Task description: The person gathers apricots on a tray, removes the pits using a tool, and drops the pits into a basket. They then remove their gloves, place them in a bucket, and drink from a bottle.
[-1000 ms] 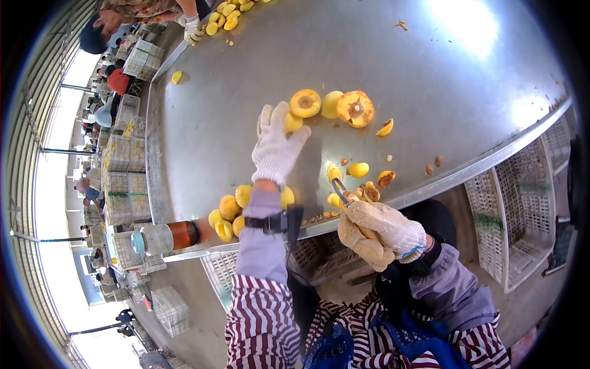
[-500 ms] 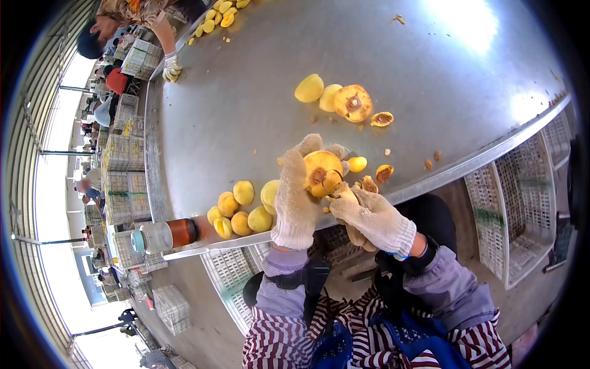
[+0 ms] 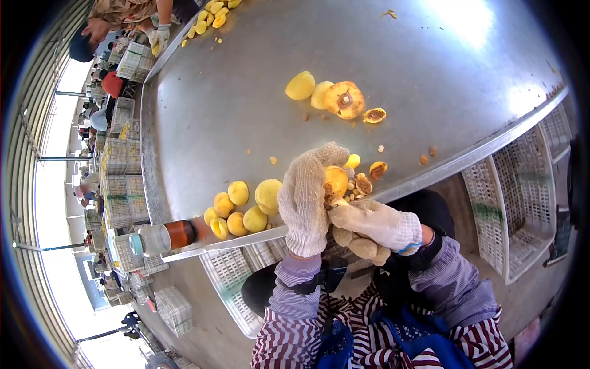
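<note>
My left hand (image 3: pixel 305 192), in a cream knit glove, is curled around a yellow peach (image 3: pixel 335 181) with a brown, cut-looking patch. The gloved fingers of my right hand (image 3: pixel 373 229) are pinched together at the peach's lower edge; whatever they grip is hidden. Beside the peach, near the table's edge, lie peach pits and scraps (image 3: pixel 362 184) and a small cut piece with a brown hollow (image 3: pixel 378 170). Several whole-looking yellow peaches (image 3: pixel 255 218) sit to the left of my left hand. Farther in are yellow peach halves (image 3: pixel 300 86) and a larger peach with its pit showing (image 3: pixel 344 100).
The metal table (image 3: pixel 215 123) has a raised rim. A bottle of brown liquid (image 3: pixel 163 238) lies at its left corner. White plastic crates stand below on the right (image 3: pixel 522 203) and left (image 3: pixel 230 277). Across the table a co-worker's gloved hand (image 3: pixel 161 38) is near more peach pieces (image 3: pixel 212 15).
My left hand has turned further over the peach, covering more of it. My right hand has shifted slightly down with it. The co-worker's hand has drawn back from the table to its edge.
</note>
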Tool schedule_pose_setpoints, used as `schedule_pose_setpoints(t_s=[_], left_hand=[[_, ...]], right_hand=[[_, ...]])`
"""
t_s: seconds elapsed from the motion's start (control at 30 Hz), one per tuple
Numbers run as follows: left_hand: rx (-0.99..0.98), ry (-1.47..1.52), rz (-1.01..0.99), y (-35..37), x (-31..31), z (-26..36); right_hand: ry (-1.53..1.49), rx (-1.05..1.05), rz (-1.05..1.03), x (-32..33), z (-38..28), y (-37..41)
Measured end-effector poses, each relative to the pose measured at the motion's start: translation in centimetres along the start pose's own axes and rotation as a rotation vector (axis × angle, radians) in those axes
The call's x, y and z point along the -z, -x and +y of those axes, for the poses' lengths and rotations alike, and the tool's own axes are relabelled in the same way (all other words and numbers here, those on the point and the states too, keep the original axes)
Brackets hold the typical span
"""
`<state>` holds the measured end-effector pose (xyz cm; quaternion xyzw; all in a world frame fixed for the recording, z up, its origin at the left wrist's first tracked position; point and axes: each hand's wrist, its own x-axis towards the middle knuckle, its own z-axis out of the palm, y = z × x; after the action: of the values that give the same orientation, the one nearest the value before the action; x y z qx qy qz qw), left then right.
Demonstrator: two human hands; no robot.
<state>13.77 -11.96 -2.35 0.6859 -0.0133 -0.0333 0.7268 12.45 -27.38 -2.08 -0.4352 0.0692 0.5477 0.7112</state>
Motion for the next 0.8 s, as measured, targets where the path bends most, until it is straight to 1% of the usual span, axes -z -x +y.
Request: schedule_pose_setpoints(t_s=[0.1, 0.13, 0.2, 0.3, 0.37, 0.4, 0.43, 0.47, 0.5, 0.53, 0.57, 0.6, 0.63, 0.7, 0.73, 0.8], left_hand=[[-0.177, -0.138, 0.055, 0.9, 0.2, -1.1], [-0.099, 0.004, 0.029, 0.8, 0.2, -0.9], [0.056, 0.29, -0.022, 0.3, 0.2, -0.1], [0.294, 0.712, -0.097, -0.1, -0.1, 1.6], [0.085, 0.291, 0.224, -0.2, 0.0, 1.6], [0.0, -0.018, 0.316, -1.2, 1.8, 0.8], [-0.078, -0.332, 0.402, -1.8, 3.8, 0.0], [-0.119, -0.731, 0.226, -2.1, 6.5, -0.8], [-0.164, -1.122, 0.034, -2.4, 9.4, -1.5], [-0.213, -1.503, -0.168, -2.8, 10.4, -1.4], [-0.351, -1.546, -0.123, -3.2, 10.6, -1.9], [-0.49, -1.587, -0.077, -3.9, 10.2, -1.9], [-0.637, -1.62, -0.032, -5.1, 9.5, -1.9], [-0.617, -1.381, 0.009, -9.6, 7.3, -2.2], [-0.599, -1.255, 0.021, -12.2, 5.9, -2.3], [-0.539, -1.215, 0.11, -16.4, 4.1, -3.7]], right_hand=[[-0.123, 0.249, -0.174, 0.1, 1.4, 0.1], [-0.17, 0.26, -0.318, 1.1, 2.4, -0.4], [-0.245, 0.19, -0.367, 1.0, 2.6, -0.5], [-0.214, 0.181, -0.454, 1.0, 2.5, -0.2], [-0.272, 0.251, -0.426, 0.7, 1.9, 0.2], [-0.375, 0.305, -0.361, 0.1, 1.6, 0.7], [-0.304, 0.343, -0.255, 0.5, 1.9, 0.5], [-0.23, 0.371, -0.147, 0.8, 2.2, 0.4], [-0.206, 0.357, -0.152, 1.0, 2.1, 0.4], [-0.176, 0.344, -0.156, 1.2, 1.9, 0.4], [-0.148, 0.326, -0.163, 1.3, 1.7, 0.2], [-0.146, 0.314, -0.091, 0.9, 1.6, -0.1], [-0.127, 0.313, -0.091, 0.8, 1.3, -0.1], [-0.082, 0.3, -0.089, 0.7, 0.9, -0.1], [-0.077, 0.264, -0.051, 0.8, 1.0, -0.4], [-0.079, 0.25, 0.001, 0.6, 0.5, 0.0]])
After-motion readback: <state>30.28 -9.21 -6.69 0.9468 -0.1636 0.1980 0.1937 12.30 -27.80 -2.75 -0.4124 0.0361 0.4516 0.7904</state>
